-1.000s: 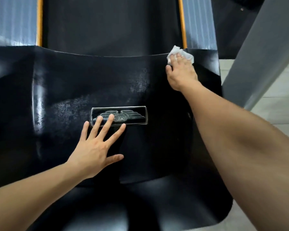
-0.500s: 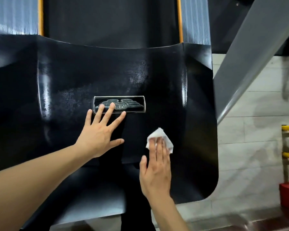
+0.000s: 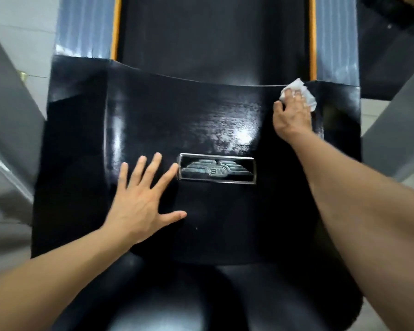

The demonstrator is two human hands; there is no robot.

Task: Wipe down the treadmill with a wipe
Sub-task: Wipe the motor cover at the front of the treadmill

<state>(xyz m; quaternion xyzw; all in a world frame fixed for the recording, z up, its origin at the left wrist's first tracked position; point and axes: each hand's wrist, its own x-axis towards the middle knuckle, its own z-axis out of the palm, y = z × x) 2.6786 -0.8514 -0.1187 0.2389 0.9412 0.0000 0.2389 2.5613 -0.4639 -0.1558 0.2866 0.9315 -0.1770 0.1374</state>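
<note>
Two hands are on the glossy black motor cover [image 3: 153, 111] of the treadmill, and most of what could go wrong starts with how the wipe is held. The right hand [image 3: 292, 113], in the upper right of the frame, presses flat on the white wipe [image 3: 304, 91], fingers spread over it rather than closed round it; the wipe sits bunched at the far edge of the cover, touching the seam where the belt [image 3: 213, 37] begins and just beside the orange strip [image 3: 312, 37]. Pinned only by pressure, it could slide out from under the fingers or roll up into a wad, and a wad would likely smear rather than clean. It could also catch in the seam at the belt edge and tear. The left hand [image 3: 141, 201], released and grasping nothing, lies open and flat at centre left with its fingertips just beside the metal badge [image 3: 216, 168]. A bare palm on a polished surface probably leaves prints on the part it rests on, so that patch would need another pass. Streaky, mottled glare above the badge suggests uneven wetness, which may dry to marks. Leaning forward on the left hand over a slick cover risks a slip.
</note>
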